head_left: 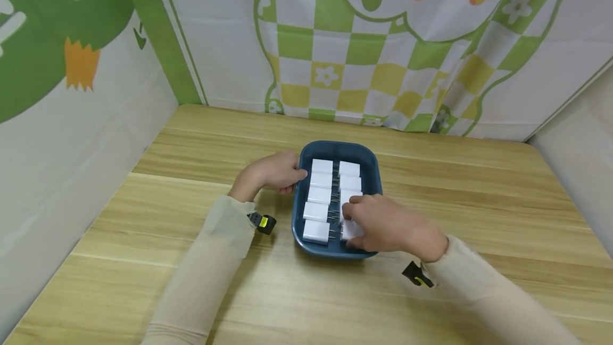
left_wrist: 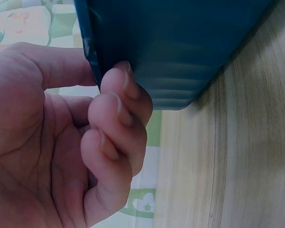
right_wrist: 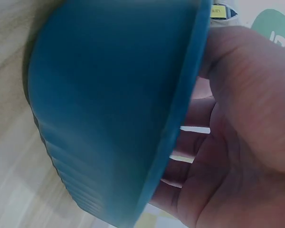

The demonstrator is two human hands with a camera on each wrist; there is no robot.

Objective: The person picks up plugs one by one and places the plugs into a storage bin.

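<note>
A blue plastic basin (head_left: 337, 252) stands on the table, holding white plug chargers (head_left: 320, 195) in two columns with their metal prongs facing the middle. At its left side, my left hand (head_left: 279, 170) pinches the rim, thumb over the edge and curled fingers (left_wrist: 111, 111) against the outer wall. My right hand (head_left: 390, 222) reaches over the right rim and grips the nearest white charger (head_left: 351, 230) of the right column between thumb and fingers. That charger is partly covered by the hand. In the right wrist view, the basin's wall hides the fingertips and the charger.
The wood-grain table (head_left: 306, 302) extends around the basin on all sides. A patterned green, yellow and white curtain (head_left: 335, 52) hangs along the back edge, and a printed cloth (head_left: 110, 105) covers the left side. Each wrist wears a small black camera (head_left: 265, 223).
</note>
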